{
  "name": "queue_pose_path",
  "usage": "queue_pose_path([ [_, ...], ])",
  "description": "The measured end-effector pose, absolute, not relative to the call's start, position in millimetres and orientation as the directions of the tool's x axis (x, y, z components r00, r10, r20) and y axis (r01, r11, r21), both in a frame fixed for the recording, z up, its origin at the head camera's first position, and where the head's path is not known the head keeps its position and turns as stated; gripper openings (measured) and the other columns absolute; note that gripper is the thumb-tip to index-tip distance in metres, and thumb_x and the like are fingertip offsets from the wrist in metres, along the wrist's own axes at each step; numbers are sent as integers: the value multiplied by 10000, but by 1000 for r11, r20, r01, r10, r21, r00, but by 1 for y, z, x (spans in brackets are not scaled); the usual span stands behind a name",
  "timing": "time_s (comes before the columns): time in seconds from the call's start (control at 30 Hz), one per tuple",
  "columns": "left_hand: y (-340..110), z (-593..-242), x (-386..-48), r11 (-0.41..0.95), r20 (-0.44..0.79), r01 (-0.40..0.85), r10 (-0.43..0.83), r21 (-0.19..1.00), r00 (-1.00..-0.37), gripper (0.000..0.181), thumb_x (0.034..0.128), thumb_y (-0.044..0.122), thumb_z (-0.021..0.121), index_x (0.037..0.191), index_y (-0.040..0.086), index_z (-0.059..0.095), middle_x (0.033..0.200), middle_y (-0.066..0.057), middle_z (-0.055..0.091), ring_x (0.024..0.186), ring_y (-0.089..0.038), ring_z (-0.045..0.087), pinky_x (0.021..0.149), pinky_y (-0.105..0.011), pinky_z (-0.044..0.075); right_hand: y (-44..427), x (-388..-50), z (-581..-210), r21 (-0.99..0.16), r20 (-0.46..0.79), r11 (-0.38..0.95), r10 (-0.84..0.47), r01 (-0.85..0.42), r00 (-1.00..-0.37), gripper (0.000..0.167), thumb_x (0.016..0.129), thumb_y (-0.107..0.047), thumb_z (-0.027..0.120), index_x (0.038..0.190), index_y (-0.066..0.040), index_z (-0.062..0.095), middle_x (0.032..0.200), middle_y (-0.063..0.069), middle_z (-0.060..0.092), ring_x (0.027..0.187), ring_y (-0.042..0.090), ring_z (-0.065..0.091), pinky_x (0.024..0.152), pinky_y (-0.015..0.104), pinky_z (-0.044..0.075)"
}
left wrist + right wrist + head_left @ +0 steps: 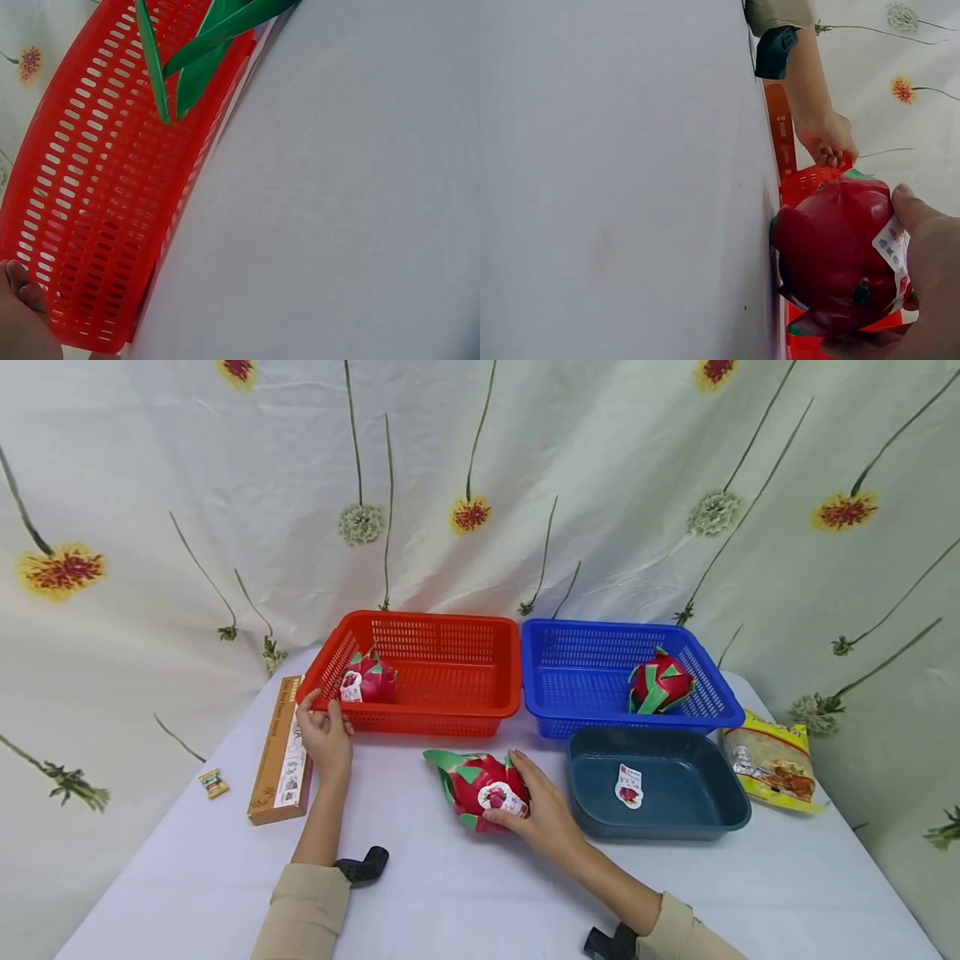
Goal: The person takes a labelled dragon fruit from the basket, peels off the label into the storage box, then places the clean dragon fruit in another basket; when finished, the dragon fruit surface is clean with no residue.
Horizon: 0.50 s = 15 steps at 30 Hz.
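Note:
In the head view the left hand (327,739) grips the near left corner of the red basket (450,720), fingers over its rim. A dragon fruit (372,679) with a label lies inside that basket at the left. The right hand (546,814) holds another labelled dragon fruit (480,787) on the white cloth, thumb and fingers around its right side. The right wrist view shows this dragon fruit (832,255) up close in the right hand (934,277). Green leaf tips (217,34) cross the top of the left wrist view, above the red basket (90,180).
A blue basket (585,693) holds a dragon fruit (660,683). Before it stands a dark teal tub (675,793) with a sticker (628,787) inside. A yellow food bag (772,760) lies at the right; a brown box (279,760) and a small packet (213,783) lie at the left.

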<state>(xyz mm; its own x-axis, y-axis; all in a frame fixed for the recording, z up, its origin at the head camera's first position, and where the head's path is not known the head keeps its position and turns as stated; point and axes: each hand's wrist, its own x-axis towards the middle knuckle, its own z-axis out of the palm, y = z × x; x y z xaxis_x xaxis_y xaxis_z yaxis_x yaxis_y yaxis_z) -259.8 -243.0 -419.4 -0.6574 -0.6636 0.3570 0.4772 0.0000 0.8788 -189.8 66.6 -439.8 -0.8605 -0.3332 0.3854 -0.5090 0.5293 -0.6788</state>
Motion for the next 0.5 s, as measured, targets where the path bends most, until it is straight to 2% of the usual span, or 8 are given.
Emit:
queue_pose_path([
  [0.23,-241,-420,-259,17,355,459,-660,888,-662,386,945,54,477,1297,-55,365,708,-142,482,495,-95,462,443,-169,428,71,-193,-446,-689,295,541,-398,-482,-869,822,822,-503,616,1479,-210,218,1444,63,349,1289,258,363,963,431,403],
  [0.4,-241,-418,-259,42,371,460,-658,887,-655,391,944,61,481,1297,-64,365,723,-226,473,495,-108,469,443,-182,435,71,-198,-448,-706,344,490,-395,-512,-852,760,829,-465,623,1465,-262,259,1434,12,376,1296,210,365,994,404,373],
  [0.5,-241,-418,-259,57,368,446,-661,893,-653,395,946,71,484,1299,-60,369,709,-201,484,496,-106,469,445,-178,431,71,-199,-452,-708,385,461,-383,-535,-839,727,833,-440,632,1453,-288,284,1416,-6,401,1272,192,398,987,396,383],
])
